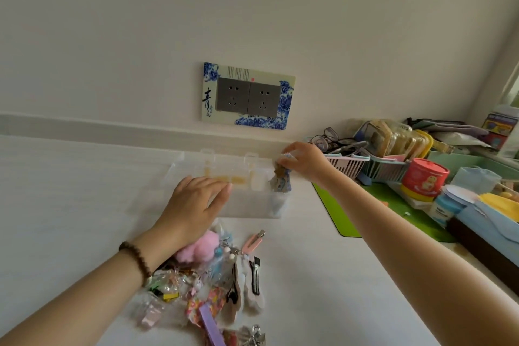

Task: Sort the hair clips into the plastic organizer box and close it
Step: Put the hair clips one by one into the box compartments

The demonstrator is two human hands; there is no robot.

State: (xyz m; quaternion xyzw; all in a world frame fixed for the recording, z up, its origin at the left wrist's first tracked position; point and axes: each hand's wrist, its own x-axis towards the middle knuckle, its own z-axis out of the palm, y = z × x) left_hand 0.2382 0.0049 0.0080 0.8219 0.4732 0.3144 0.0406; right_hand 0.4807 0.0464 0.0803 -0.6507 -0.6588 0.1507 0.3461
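1. Right hand (304, 161) is up at the far right corner of the clear organizer box (247, 199), fingers pinched on a blue patterned fabric clip (280, 181) that hangs over the end compartment.
2. Left hand (196, 205), fingers spread and empty, rests on the box's near left side, beaded bracelet (136, 260) on the wrist.
3. Box sits open on the white counter (70, 191), lid tipped back toward the wall.
4. Nearer the camera, a heap of hair clips (213, 284) lies loose, pink pompom (196, 248) on top.
5. Off right: a green mat (365, 213) and pastel baskets (362, 167).
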